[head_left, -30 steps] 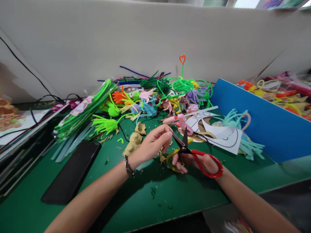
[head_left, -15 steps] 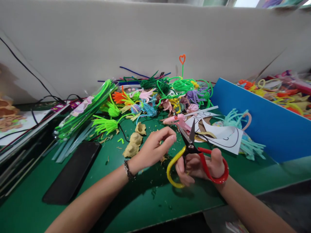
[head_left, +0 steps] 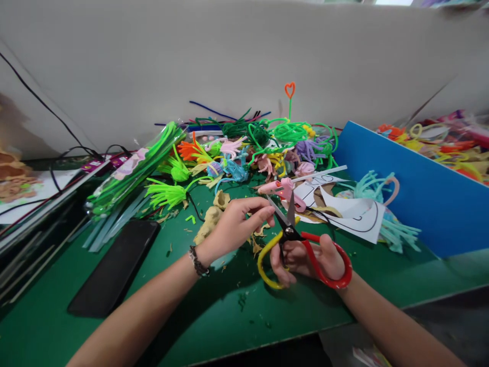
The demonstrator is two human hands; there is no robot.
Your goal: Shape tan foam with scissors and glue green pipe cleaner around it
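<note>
The right hand (head_left: 307,257) is curled round the red and yellow handles of the scissors (head_left: 289,233), their blades spread. The left hand (head_left: 244,219) is loosely curled near the blade tips; whether it pinches anything, I cannot tell. Past the blades lies a pink glue gun (head_left: 283,191). A phone (head_left: 114,267) lies beyond the bracelet (head_left: 197,261), on the green table (head_left: 225,326).

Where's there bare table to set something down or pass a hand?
Bare table: between blue board and right forearm; near left corner, below the phone; between right forearm and left forearm, bar small scraps. Crowded: back, pipe cleaners; middle, scissors, glue gun, paper.
</note>
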